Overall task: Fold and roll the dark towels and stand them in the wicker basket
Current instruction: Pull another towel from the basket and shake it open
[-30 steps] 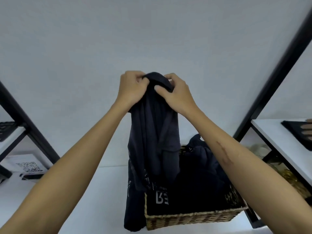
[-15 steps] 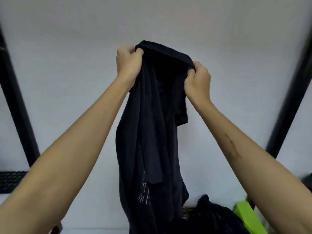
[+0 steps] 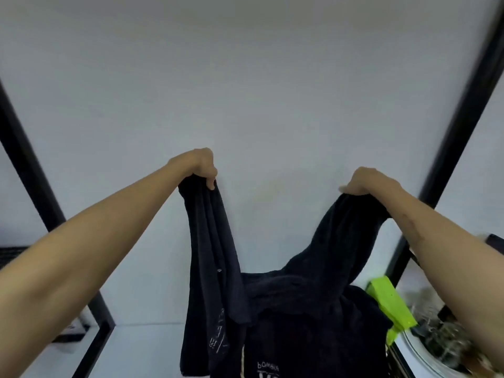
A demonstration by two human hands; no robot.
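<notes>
Dark towel (image 3: 294, 290) hangs stretched between a person's two raised hands in the head view, held up in front of a plain pale wall (image 3: 251, 77). The left hand (image 3: 200, 166) is closed in a fist around one bunched upper corner, and the cloth below it falls in long vertical folds with faint pale lettering near the lower edge. The right hand (image 3: 366, 181), well apart from the left and slightly lower, is clamped palm-down on the opposite corner, from which the fabric slopes down and inward. Between the two grips the top edge sags into a deep dip, and the lower part of the towel reaches the bottom of the frame, where small white printed lettering shows. Whether the dark cloth at the bottom belongs to this towel or to another one behind it cannot be told, and any basket beneath is hidden. Both bare forearms reach in from the lower corners. Black metal shelf posts (image 3: 27, 170) slant up on either side. A white shelf surface (image 3: 141, 347) lies below left of the towel. A bright green object (image 3: 392, 306) sits just beside the cloth at lower right, next to a blurred white bowl (image 3: 425, 358) with dark contents.
</notes>
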